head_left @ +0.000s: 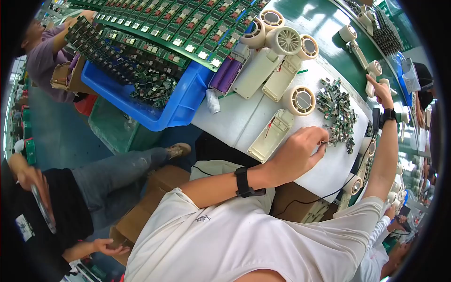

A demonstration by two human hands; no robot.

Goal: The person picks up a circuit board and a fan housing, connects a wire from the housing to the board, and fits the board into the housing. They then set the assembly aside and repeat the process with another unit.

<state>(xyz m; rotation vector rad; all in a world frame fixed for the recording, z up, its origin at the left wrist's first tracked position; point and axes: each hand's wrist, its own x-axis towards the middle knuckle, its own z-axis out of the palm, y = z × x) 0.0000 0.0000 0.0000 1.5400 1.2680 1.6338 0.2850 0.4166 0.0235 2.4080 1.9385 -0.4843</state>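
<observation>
My left hand is closed in a pinch at the near left edge of a heap of small green circuit boards. A small board seems to be between its fingertips, mostly hidden. My right hand reaches far right over the green belt, its fingers closed around the handle of a cream handheld fan. Left of the heap lies an open cream fan housing with red wires and a round fan head. Behind it are a closed fan body and another open housing.
A blue bin holds loose boards, with green board panels above it. Purple battery cells lie beside it. More fan parts sit on the green belt. A black cable hangs at the table's near edge. Other people stand left and right.
</observation>
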